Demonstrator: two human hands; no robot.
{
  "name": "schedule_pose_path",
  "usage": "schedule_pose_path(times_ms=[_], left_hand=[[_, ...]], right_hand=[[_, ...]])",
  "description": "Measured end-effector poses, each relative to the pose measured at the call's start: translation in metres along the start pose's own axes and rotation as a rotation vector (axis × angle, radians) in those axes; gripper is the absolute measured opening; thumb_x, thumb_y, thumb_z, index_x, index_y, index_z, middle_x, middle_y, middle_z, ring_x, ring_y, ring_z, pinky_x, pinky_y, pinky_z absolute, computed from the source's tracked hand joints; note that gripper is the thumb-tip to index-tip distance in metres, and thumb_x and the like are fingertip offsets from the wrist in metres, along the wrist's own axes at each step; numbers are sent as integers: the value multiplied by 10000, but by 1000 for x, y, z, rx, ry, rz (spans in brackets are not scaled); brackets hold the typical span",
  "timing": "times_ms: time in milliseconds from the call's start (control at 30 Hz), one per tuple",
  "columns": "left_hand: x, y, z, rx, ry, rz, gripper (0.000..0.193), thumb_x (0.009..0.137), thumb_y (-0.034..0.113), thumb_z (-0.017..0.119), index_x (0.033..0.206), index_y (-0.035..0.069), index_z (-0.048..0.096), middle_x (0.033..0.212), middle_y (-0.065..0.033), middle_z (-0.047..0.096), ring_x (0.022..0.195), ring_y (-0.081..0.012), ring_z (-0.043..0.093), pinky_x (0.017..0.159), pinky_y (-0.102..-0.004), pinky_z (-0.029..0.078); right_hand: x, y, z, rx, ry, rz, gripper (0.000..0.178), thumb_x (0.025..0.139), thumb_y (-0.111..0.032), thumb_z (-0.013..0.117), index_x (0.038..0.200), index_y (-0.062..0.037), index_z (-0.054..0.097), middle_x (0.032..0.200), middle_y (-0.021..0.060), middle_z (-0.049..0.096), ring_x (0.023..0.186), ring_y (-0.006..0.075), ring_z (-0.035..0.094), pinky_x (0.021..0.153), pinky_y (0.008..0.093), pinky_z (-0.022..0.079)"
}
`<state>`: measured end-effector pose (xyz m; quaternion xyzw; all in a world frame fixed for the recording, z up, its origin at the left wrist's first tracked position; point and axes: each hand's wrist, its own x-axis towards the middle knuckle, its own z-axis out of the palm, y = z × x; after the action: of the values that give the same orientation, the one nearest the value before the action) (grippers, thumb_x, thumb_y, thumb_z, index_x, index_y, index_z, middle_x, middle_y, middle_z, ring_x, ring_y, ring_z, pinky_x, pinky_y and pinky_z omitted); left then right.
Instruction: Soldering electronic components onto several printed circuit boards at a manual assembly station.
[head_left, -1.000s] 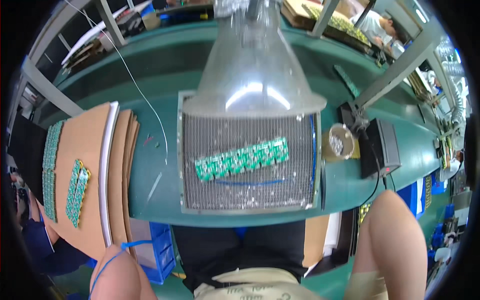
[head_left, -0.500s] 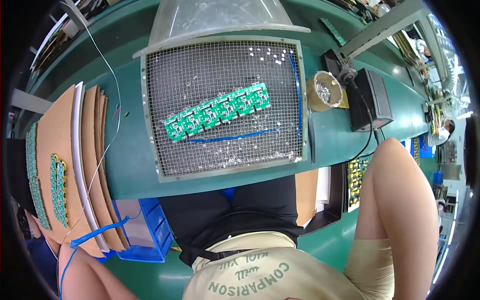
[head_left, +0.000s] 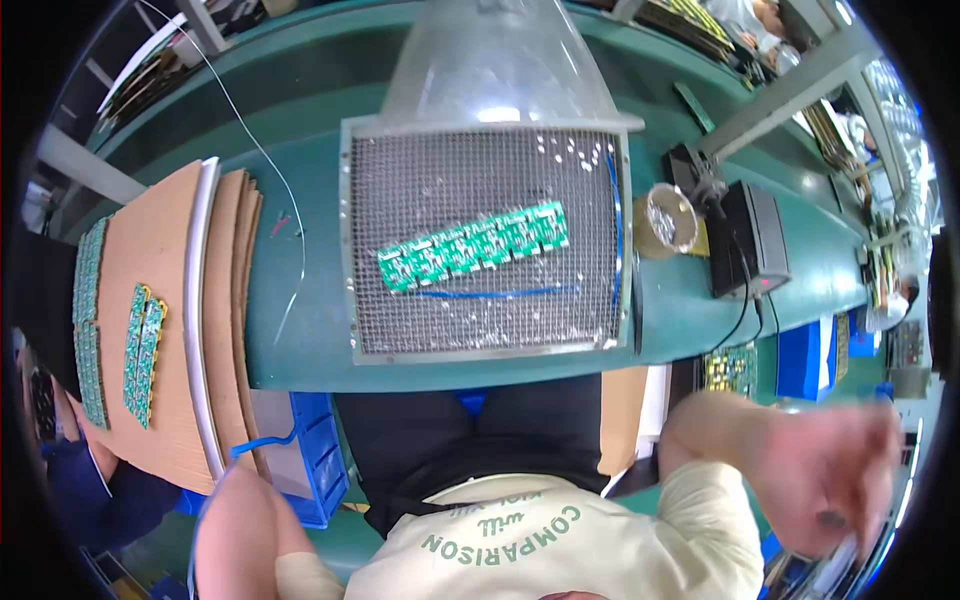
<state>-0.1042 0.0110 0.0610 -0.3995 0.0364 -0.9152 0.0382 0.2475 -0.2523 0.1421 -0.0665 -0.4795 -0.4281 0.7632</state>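
A panel of joined green circuit boards (head_left: 475, 247) lies slightly slanted on the wire mesh of a metal-framed tray (head_left: 430, 180), touched by neither hand. My right hand (head_left: 830, 470) is raised at the right side, off the bench and smeared by motion. Its fingers cannot be made out, nor whether they hold anything. My left arm (head_left: 238, 530) shows at the lower left, bent at the elbow, with the hand out of view. A blue cord (head_left: 265, 441) runs beside that arm. On the mesh lie a blue strip (head_left: 495, 294) and small white bits (head_left: 572, 152).
Behind the tray stands a clear plastic hood (head_left: 490, 70). To its right are a round tub of metal scraps (head_left: 665, 220) and a black box (head_left: 750, 240) with cables. Stacked cardboard sheets (head_left: 160, 240) at left carry more circuit boards (head_left: 143, 355). A blue crate (head_left: 318, 450) sits below the bench edge.
My right arm has bent, bringing the hand into view at the right. The left elbow has shifted rightward. The whole view has moved a little; the circuit board panel stays on the mesh.
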Motion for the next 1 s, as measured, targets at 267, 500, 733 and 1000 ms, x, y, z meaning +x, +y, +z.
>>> schedule_pose_path(times_ms=[267,500,733,1000], left_hand=[[-106,27,78,220,-489,-224,289,828,284,738,1052,120,659,996,-11,606,936,-180,576,846,-379,471],[-179,6,87,274,-1666,-539,663,699,335,832,1259,62,606,1188,-96,585,1106,-312,530,961,-417,406],[-181,-2,89,98,-1739,-582,649,698,319,821,1248,43,613,1224,-93,591,1123,-299,534,969,-418,406],[-175,9,67,186,-1585,-524,601,730,326,796,1229,36,627,1216,-94,610,1112,-283,539,982,-433,393]], right_hand=[[-138,16,-67,-690,-1020,1095,430,747,21,737,1162,19,623,1077,154,659,1005,290,622,936,379,473],[-160,61,-48,-757,-1352,966,678,657,-72,822,1288,-34,576,1206,118,641,1171,324,549,1019,401,431],[-152,40,-60,-723,-1382,1057,698,632,-101,834,1283,-55,586,1221,110,641,1164,328,550,1032,420,415],[-154,0,-70,-800,-1114,1043,519,662,-57,816,1153,-10,653,1117,115,678,1063,309,593,972,423,448]])
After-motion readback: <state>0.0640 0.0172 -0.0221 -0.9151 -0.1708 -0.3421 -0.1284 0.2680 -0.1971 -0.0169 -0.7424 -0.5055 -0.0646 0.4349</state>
